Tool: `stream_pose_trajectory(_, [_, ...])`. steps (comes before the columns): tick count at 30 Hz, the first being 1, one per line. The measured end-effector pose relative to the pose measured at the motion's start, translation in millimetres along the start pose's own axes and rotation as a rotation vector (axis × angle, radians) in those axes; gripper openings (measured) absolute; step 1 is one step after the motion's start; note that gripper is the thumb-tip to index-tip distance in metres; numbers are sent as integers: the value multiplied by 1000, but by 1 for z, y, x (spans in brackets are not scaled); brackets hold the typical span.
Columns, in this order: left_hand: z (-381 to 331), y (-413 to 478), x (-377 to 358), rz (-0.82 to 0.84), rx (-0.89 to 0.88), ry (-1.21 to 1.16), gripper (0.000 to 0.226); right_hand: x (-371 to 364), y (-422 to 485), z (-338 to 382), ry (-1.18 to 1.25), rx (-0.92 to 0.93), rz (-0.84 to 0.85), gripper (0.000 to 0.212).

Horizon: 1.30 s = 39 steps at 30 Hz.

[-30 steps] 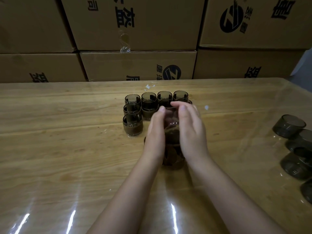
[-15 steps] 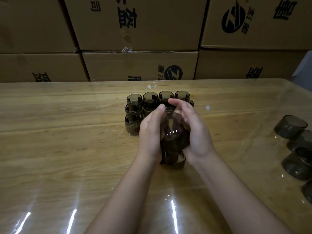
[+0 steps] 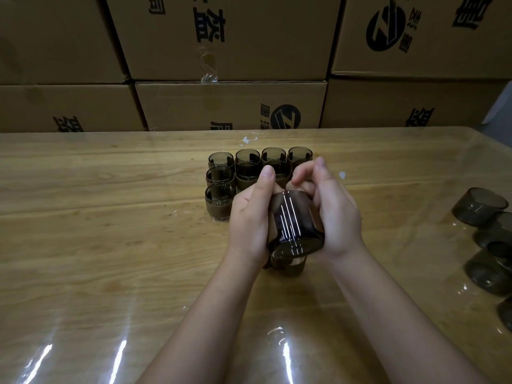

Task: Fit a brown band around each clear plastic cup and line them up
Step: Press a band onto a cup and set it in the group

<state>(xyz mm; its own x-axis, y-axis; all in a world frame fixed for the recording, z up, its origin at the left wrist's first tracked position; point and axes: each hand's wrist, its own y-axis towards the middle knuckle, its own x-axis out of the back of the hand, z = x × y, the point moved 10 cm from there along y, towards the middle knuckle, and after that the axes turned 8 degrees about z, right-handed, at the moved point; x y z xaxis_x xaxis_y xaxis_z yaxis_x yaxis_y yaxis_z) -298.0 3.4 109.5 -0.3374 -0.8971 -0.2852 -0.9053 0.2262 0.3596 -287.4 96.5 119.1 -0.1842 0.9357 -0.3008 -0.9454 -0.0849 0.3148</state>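
Since the earlier frame, both hands have drawn a little toward the person, and the held cup [image 3: 293, 217] has tipped so that its base now faces the camera.

Stacked cardboard cartons [image 3: 227, 37] close the background. Before them lies the wooden surface [image 3: 97, 245], under a glossy clear sheet. Near its centre stand the banded cups [image 3: 248, 173], upright and touching in short rows. Along the right edge lie the bare cups [image 3: 480, 206], well apart from those rows and without bands.

The left hand [image 3: 250, 217] and the right hand [image 3: 332, 217] take the held cup from opposite sides, just in front of the rows and above the surface. Each grip is closed round the cup wall. The right thumb and forefinger also pinch at its far end. Whether a brown band lies under those fingers cannot be told. A further dark cup-like item [image 3: 289, 263] stands directly below the held cup. Its kind is unclear.

Step in hand, as judged: fitting the band to this cup. The next move probably calls for seating the band evenly round the wall, then turning the cup upright and setting it against the last cup in the rows.
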Motion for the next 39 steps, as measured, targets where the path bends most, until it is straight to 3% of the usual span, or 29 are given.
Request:
stream_pose_trajectory(8, [-1, -1, -1, 10, -28, 37, 51, -3, 1, 10, -116, 28, 54, 38])
stream_pose_trajectory(13, [1, 1, 7, -58, -47, 180, 47, 11, 2, 18, -208, 74, -50, 37])
stream_pose_trajectory(16, [5, 6, 10, -55, 11, 349, 32, 23, -2, 30, -492, 184, -193, 33])
stream_pose_trajectory(18, [22, 7, 6, -16, 171, 328, 29, 13, -3, 36, -694, 244, -161, 27])
stream_pose_trajectory(22, [34, 5, -1, 15, 301, 54, 43, -16, 1, 31, -814, 250, 153, 29])
stream_pose_trajectory(26, [39, -2, -23, 109, 401, -669, 54, -6, 2, 37, -555, 256, 159, 29])
stream_pose_trajectory(29, [40, -5, -35, 184, 411, -822, 46, 4, 7, 29, -523, 154, 171, 24])
stream_pose_trajectory(31, [45, -7, -34, 207, 427, -758, 42, 10, 8, 26, -540, 126, 178, 25])
stream_pose_trajectory(35, [62, -3, -16, 66, 421, -341, 32, 24, 7, 36, -639, 198, 33, 47])
stream_pose_trajectory(39, [49, 3, 6, -118, 276, -212, 37, 20, 7, 29, -590, 190, 45, 37])
